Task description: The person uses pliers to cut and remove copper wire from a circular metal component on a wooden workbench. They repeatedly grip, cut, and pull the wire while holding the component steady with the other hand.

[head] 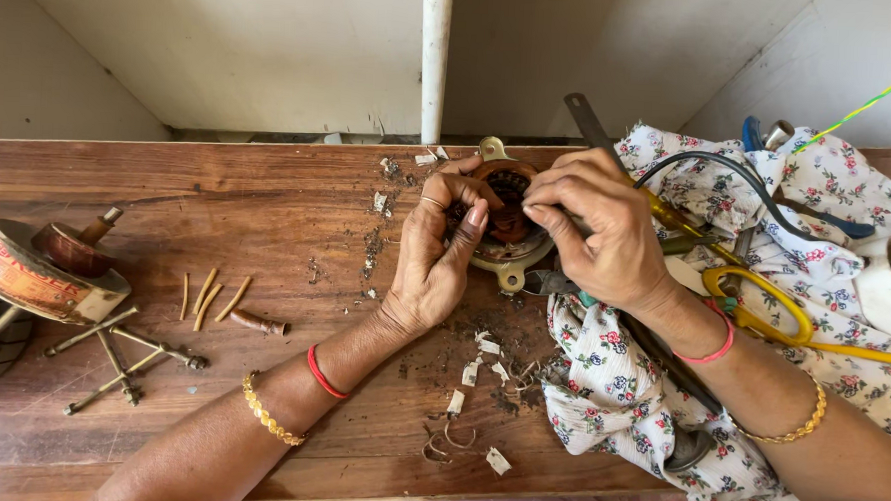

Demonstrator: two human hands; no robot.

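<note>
Both hands meet over a small motor stator (508,226), a round metal frame with copper windings inside and mounting lugs on its rim, lying on the wooden bench (267,203) between the two palms. The left hand (435,255) is half curled, thumb and fingers cupping the near left side of the frame to steady it. The right hand (597,227) is closed in a pinch at the frame's right edge, fingertips pressed together on something too small to make out, perhaps a strand of winding wire; I cannot tell.

As I judge it, the fine copper could snap or kink if the pinch pulls sideways, and the frame could slide on the gritty wood if the left hand loosens. Sharp lamination edges sit right under the fingertips.

The stator lies flat, its bore facing up toward the camera, so its axis stands upright off the bench; one lug points away from the person, one toward them.

Under the right wrist spreads a floral cloth (640,389) with yellow-handled scissors (764,304) on it. Near the left forearm lie paper scraps (480,367); farther out to the left, long bolts (120,362), yellowish sleeves (208,295) and a motor end cover (44,268)
</note>
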